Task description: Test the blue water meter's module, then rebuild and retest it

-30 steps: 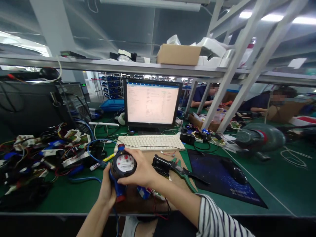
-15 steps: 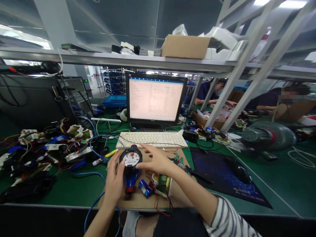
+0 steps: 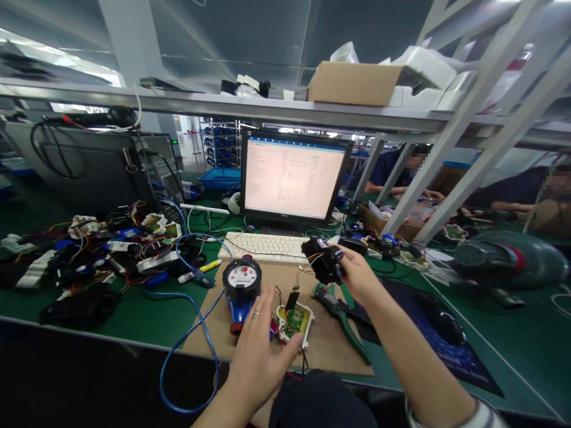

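My right hand [image 3: 352,273] is closed on a black plastic module with thin wires [image 3: 319,261], raised in front of the keyboard. My left hand [image 3: 261,339], fingers stretched out, is over the work board and holds nothing. Just left of its fingertips stands a water meter [image 3: 242,279] with a black ring, a white dial and a blue body. By my left thumb lies a green circuit board in a white housing [image 3: 295,321], with red and black wires. My left hand partly hides the parts beside it. Green-handled pliers [image 3: 343,324] lie to the right.
A brown board [image 3: 330,356] lies under the work. Behind it are a keyboard [image 3: 267,245] and a monitor [image 3: 292,178]. Tangled wired parts [image 3: 134,246] are heaped left; a blue cable [image 3: 203,324] loops nearby. A mouse [image 3: 441,318] and power tool [image 3: 504,258] lie right. People sit beyond.
My left hand has let go of the water meter and moved right, towards the circuit board. My right hand has moved away to the right and now holds the black module.
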A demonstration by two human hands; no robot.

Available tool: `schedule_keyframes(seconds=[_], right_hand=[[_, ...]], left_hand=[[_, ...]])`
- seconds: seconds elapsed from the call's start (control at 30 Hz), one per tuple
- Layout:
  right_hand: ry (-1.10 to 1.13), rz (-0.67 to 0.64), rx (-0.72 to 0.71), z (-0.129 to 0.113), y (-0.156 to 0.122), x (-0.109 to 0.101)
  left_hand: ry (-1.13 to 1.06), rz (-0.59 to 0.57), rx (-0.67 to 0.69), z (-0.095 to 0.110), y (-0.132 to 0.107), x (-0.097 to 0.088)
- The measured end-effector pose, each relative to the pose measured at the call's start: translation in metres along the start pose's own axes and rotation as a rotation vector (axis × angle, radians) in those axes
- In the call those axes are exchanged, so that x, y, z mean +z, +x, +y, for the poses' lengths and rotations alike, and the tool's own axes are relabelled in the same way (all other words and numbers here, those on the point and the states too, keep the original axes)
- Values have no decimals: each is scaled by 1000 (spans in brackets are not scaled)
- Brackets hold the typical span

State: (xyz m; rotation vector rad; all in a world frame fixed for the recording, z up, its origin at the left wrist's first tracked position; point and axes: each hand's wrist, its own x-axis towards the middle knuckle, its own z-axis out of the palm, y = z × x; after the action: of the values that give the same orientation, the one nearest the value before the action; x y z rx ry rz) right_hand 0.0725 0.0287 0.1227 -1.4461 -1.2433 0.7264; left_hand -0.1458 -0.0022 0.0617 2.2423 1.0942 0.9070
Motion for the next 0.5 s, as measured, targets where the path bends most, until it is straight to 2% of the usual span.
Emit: schedule_keyframes(seconds=[0.07, 0.13, 0.2, 0.33, 0.43, 0.5], right_hand=[[270, 43, -5, -25, -6, -5], [408, 57, -45, -46, -16, -6], [410, 87, -114, -60, -26, -5], [274, 192, -216, -77, -41, -5], [302, 283, -205, -86, -47, -8], [273, 294, -203, -87, -51, -11]], left_hand=[[-59, -68, -91, 4, 5, 6], [-63, -116, -117, 8, 11, 13], [-34, -155, -106, 12, 17, 20], [-26, -177, -99, 19, 24, 25], [-140, -158, -138, 24, 26, 23], [-270, -150, -137, 26, 26, 20]])
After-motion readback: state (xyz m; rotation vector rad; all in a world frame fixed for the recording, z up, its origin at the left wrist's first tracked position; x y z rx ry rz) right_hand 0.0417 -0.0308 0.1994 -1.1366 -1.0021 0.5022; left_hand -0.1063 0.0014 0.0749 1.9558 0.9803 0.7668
